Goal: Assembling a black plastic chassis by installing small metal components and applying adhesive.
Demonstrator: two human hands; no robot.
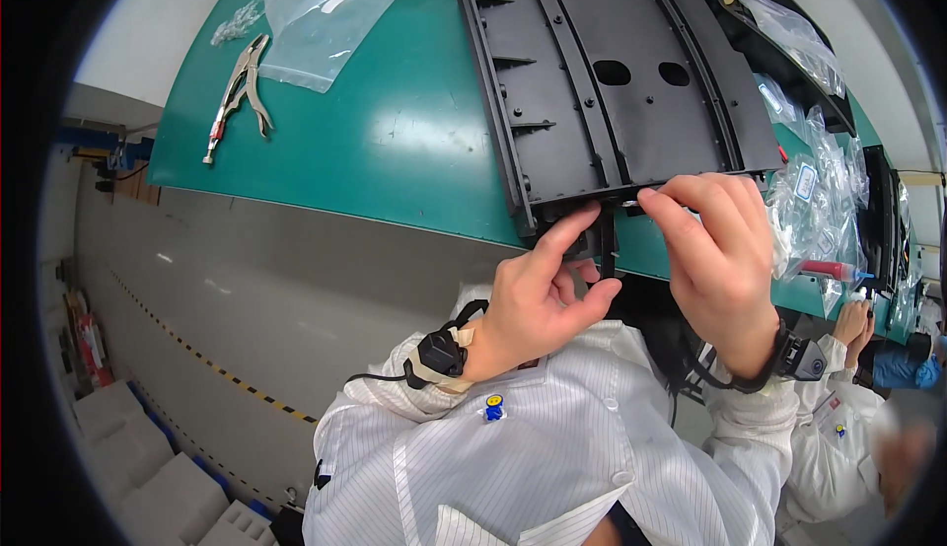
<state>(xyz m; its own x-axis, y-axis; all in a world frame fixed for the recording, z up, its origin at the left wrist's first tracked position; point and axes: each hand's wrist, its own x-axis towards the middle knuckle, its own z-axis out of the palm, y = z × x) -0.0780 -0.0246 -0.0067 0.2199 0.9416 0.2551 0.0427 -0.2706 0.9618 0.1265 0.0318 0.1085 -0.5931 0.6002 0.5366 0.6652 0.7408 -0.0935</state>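
A large black ribbed panel [552, 82] with oval holes lies on the green bench, its near edge at the bench's front. Under that edge my left hand [547, 299] is curled, its index fingertip against the panel and its thumb and other fingers around a narrow black strip [608, 245] hanging down. My right hand [720, 250] is closed at the same edge, just right of the strip. Thumb and index finger meet at the rim there; whatever they pinch is too small or hidden to name.
Locking pliers [237, 97] and a clear plastic bag [326, 28] lie on the green bench [395, 142] to the left. More clear bags [819, 201] and a red tube [829, 270] lie at the right. A co-worker's hands [854, 324] are at the far right.
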